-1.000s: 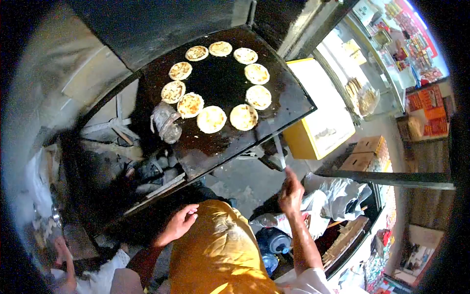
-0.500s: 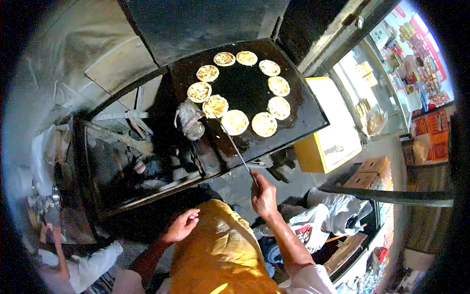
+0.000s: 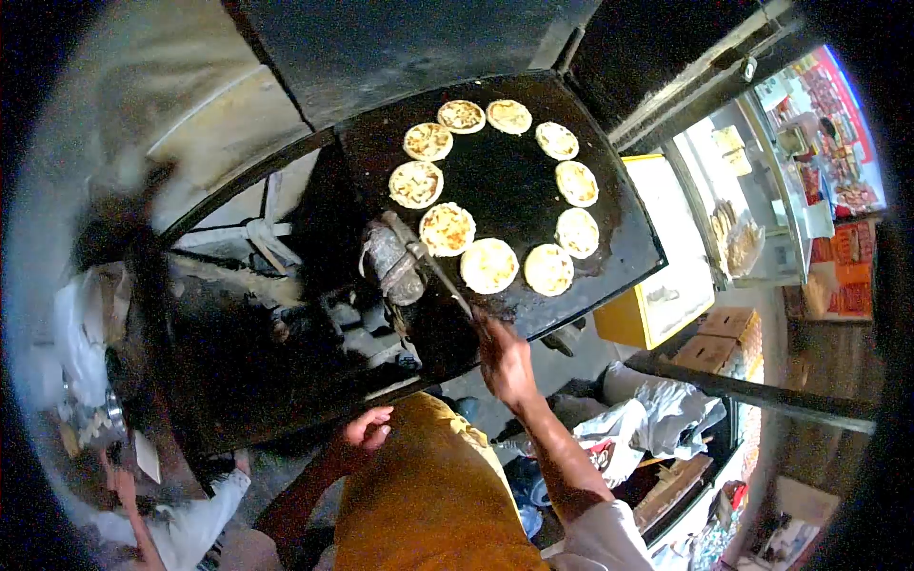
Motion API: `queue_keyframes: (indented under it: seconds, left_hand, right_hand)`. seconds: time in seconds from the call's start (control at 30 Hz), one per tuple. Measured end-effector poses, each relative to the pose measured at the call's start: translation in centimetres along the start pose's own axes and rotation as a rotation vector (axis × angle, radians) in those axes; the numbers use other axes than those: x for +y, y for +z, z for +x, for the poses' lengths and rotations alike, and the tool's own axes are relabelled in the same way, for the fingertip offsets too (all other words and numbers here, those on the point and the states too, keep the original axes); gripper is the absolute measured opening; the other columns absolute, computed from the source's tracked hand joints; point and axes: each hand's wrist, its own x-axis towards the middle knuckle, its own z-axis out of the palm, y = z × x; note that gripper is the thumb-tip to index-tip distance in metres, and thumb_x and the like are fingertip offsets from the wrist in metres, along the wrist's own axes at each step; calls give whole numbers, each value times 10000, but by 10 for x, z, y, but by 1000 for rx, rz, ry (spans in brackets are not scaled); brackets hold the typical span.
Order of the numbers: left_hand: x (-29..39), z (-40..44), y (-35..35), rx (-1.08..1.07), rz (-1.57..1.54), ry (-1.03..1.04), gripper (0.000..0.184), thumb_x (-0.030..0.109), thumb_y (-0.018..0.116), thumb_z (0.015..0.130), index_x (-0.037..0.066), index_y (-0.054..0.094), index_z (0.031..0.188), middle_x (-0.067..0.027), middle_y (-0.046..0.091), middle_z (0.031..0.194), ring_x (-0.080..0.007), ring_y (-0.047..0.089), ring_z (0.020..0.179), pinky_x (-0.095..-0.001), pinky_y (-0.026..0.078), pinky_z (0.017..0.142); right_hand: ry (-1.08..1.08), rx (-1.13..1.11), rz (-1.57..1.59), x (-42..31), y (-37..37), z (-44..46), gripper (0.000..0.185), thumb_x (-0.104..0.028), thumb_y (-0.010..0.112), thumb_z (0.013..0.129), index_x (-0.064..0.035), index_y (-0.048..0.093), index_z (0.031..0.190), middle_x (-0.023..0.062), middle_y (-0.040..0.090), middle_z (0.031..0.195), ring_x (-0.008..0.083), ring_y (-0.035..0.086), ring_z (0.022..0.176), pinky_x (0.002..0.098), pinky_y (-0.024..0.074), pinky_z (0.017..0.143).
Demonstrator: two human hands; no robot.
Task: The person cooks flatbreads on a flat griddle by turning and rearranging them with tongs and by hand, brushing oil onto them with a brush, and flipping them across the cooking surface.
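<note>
My right hand (image 3: 507, 366) is closed around the handle of a long metal spatula (image 3: 447, 284). The blade end reaches up and left over a grey, roundish lump (image 3: 398, 279) whose material I cannot make out. Close by, a browned round flatbread (image 3: 447, 229) lies on the dark griddle (image 3: 609, 257); several more form a ring, among them a paler flatbread (image 3: 489, 265) at the near side. Low in front of my yellow apron (image 3: 419, 485) hangs my left hand (image 3: 367, 430), its fingers loosely bent and apart from the thumb, with nothing visible in it.
Left of the griddle is a dark open frame (image 3: 219, 381) with debris inside. A yellow-edged case (image 3: 657, 305) stands to the right, with cardboard boxes (image 3: 716, 338) and white bags (image 3: 657, 404) below it. Another person's white sleeve (image 3: 190, 523) shows at lower left.
The spatula's tip has moved left from the edge of a browned flatbread to the grey lump. The view has shifted, so the griddle sits slightly lower and farther right.
</note>
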Motion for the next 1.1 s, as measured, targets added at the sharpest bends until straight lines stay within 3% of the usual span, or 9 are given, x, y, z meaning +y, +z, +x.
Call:
queue_keyframes:
  seconds: [0.07, 0.23, 0.33, 0.4, 0.63, 0.8, 0.93, 1.0, 1.1]
  left_hand:
    - [28, 16, -10, 37, -48, -12, 378, 144, 578, 966, 20, 512, 1317, -123, 638, 1139, -219, 607, 1026, -345, 466, 939]
    - [64, 61, -27, -130, -16, -14, 376, 99, 591, 947, -4, 514, 1301, -135, 636, 1152, -205, 608, 1011, -322, 476, 926]
    - [66, 77, -20, -226, -19, 14, 379, 102, 591, 947, -8, 513, 1302, -136, 633, 1174, -208, 609, 1033, -322, 478, 931]
    - [73, 81, -17, -273, 3, 23, 377, 100, 591, 945, -6, 515, 1299, -137, 635, 1169, -209, 611, 1036, -324, 481, 929]
    - [83, 50, 10, -325, 74, 5, 357, 94, 600, 933, 12, 539, 1275, -133, 656, 1083, -210, 629, 989, -329, 500, 890]
    - [31, -4, 42, -347, 175, -42, 377, 83, 596, 921, 21, 542, 1289, -96, 655, 1094, -186, 608, 1007, -323, 493, 916]
    - [-51, -78, 50, -114, 210, -8, 228, 182, 624, 936, 4, 644, 1077, -99, 693, 958, -181, 645, 844, -323, 516, 775]
    - [-83, -112, 42, -108, 6, -514, 213, 235, 620, 940, 36, 677, 990, -63, 703, 874, -162, 646, 767, -323, 512, 713]
    - [-85, -142, 44, 11, -34, -547, 193, 221, 587, 949, 48, 671, 966, -51, 699, 841, -150, 643, 733, -317, 507, 679]
  right_hand:
    - [142, -136, -44, -3, -25, -46, 492, 73, 511, 810, -14, 553, 1292, 239, 617, 941, 445, 575, 849, 434, 486, 763]
    - [276, 111, -54, 28, -38, -148, 444, 99, 522, 798, -4, 611, 1220, 133, 591, 794, 254, 563, 661, 343, 459, 607]
    - [293, 174, -79, 44, -30, -163, 597, 112, 540, 710, -83, 581, 1273, 149, 588, 823, 330, 593, 726, 401, 492, 647]
    - [280, 237, -85, 24, -30, -162, 497, 125, 526, 781, -33, 607, 1246, 100, 528, 738, 228, 499, 590, 319, 427, 564]
    - [326, 527, -119, 60, -21, -205, 503, 122, 486, 799, -50, 589, 1261, 84, 507, 727, 172, 486, 609, 297, 429, 582]
    - [235, 498, -26, 56, -38, -209, 479, 121, 530, 806, -35, 579, 1256, 116, 510, 762, 174, 493, 647, 286, 429, 611]
    - [167, 524, -29, 60, -13, -276, 502, 134, 531, 815, -53, 569, 1280, 107, 597, 853, 216, 593, 728, 304, 494, 697]
    - [263, 354, -25, 62, 4, -302, 473, 72, 538, 833, -74, 565, 1282, 143, 631, 923, 290, 637, 787, 372, 511, 724]
    - [361, 171, -137, 66, 26, -322, 391, -64, 545, 841, -76, 573, 1231, 239, 629, 1045, 455, 595, 905, 512, 477, 758]
